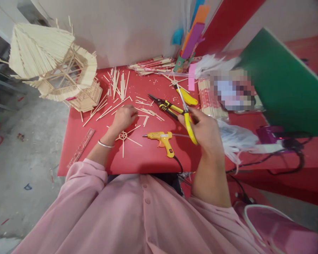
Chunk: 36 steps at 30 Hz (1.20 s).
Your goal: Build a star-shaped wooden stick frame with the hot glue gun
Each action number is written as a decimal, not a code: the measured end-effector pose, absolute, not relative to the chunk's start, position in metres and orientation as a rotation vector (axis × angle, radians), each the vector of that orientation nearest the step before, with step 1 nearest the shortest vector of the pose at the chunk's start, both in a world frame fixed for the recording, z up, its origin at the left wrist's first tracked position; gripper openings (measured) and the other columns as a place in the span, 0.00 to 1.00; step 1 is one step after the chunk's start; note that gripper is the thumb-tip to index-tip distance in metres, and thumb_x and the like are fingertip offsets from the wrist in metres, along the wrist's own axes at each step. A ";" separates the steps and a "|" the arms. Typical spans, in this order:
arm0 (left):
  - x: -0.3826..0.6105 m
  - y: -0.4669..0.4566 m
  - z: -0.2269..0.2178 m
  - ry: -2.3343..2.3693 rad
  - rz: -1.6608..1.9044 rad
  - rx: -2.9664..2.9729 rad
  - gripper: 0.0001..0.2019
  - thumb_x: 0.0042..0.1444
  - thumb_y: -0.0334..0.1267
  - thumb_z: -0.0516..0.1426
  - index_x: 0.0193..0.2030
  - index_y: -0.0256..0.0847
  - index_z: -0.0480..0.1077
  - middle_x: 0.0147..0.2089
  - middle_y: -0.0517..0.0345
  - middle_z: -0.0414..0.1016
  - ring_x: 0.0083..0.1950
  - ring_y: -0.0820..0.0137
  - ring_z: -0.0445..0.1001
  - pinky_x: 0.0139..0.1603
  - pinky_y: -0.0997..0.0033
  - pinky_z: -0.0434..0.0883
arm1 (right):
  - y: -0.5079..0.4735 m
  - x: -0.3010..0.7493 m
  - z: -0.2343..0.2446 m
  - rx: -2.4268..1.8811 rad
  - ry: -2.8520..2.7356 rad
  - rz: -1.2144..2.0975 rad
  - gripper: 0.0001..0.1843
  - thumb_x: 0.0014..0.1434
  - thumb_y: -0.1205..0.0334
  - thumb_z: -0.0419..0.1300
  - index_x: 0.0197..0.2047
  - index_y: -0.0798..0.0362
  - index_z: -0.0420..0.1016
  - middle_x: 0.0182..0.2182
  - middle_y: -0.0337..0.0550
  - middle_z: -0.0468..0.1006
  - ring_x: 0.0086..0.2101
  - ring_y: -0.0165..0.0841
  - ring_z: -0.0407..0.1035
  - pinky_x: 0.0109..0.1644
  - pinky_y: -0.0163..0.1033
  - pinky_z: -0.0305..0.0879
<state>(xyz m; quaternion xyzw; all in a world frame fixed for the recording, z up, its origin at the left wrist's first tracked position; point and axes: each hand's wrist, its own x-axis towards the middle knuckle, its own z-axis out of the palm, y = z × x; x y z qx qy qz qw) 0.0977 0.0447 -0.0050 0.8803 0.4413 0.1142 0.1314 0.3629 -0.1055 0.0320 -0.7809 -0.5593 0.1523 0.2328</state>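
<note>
My right hand [205,128] is closed around yellow-handled scissors [191,130], their silver blades pointing away from me toward the back of the table. Just beyond it lie a yellow tapered tool [187,97] and black-and-yellow pliers [167,107]. My left hand [125,118] is held with curled fingers over the loose sticks; whatever its fingertips pinch, if anything, is hidden. Close below it rests a small hexagonal stick frame [123,135] with sticks radiating outward. A yellow glue gun [161,139] lies between my hands, its nozzle facing left.
A pavilion-like stick model [69,76] stands at the back left. Loose sticks [146,112] and a ruler [81,147] lie on the red table [145,164]. Stick packs [153,65], a cup of coloured strips [184,61], plastic bags [235,137], a green board [283,84] and cables are behind and right.
</note>
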 end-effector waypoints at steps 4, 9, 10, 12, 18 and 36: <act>0.109 0.065 0.005 1.278 0.180 2.644 0.13 0.57 0.31 0.54 0.41 0.39 0.80 0.45 0.47 0.80 0.47 0.61 0.76 0.46 0.64 0.70 | -0.101 0.352 0.037 -2.258 -1.594 0.437 0.34 0.62 0.32 0.54 0.61 0.42 0.75 0.38 0.46 0.85 0.38 0.45 0.77 0.37 0.43 0.65; 0.110 0.086 0.005 1.363 0.009 2.702 0.15 0.59 0.32 0.51 0.43 0.39 0.80 0.48 0.45 0.80 0.50 0.58 0.76 0.48 0.62 0.69 | -0.064 0.336 0.051 -2.306 -1.858 0.464 0.31 0.62 0.31 0.53 0.53 0.43 0.81 0.40 0.50 0.85 0.40 0.48 0.77 0.39 0.44 0.64; 0.109 0.089 0.003 1.378 -0.014 2.703 0.16 0.58 0.32 0.51 0.43 0.39 0.80 0.48 0.45 0.80 0.50 0.58 0.76 0.48 0.62 0.69 | -0.051 0.336 0.051 -2.312 -1.887 0.444 0.31 0.61 0.31 0.53 0.52 0.43 0.82 0.40 0.51 0.85 0.41 0.48 0.77 0.40 0.45 0.64; 0.106 0.096 0.000 1.390 -0.027 2.698 0.15 0.58 0.32 0.52 0.42 0.40 0.81 0.47 0.46 0.80 0.50 0.58 0.76 0.47 0.63 0.69 | -0.021 0.341 0.048 -2.343 -1.884 0.321 0.31 0.61 0.31 0.53 0.52 0.44 0.82 0.43 0.53 0.84 0.44 0.50 0.76 0.42 0.47 0.64; 0.108 0.112 -0.014 1.365 0.119 2.673 0.13 0.60 0.34 0.54 0.42 0.41 0.81 0.46 0.48 0.81 0.49 0.60 0.77 0.44 0.66 0.69 | 0.064 0.370 0.024 -2.375 -2.084 0.247 0.28 0.63 0.54 0.57 0.66 0.49 0.71 0.56 0.59 0.78 0.53 0.52 0.71 0.49 0.49 0.64; 0.131 0.129 -0.022 1.105 -0.029 2.762 0.12 0.58 0.31 0.54 0.39 0.37 0.81 0.43 0.43 0.78 0.46 0.56 0.77 0.41 0.63 0.65 | -0.005 0.345 0.019 -2.479 -2.221 0.336 0.36 0.54 0.60 0.63 0.65 0.61 0.67 0.56 0.68 0.74 0.53 0.57 0.71 0.50 0.53 0.69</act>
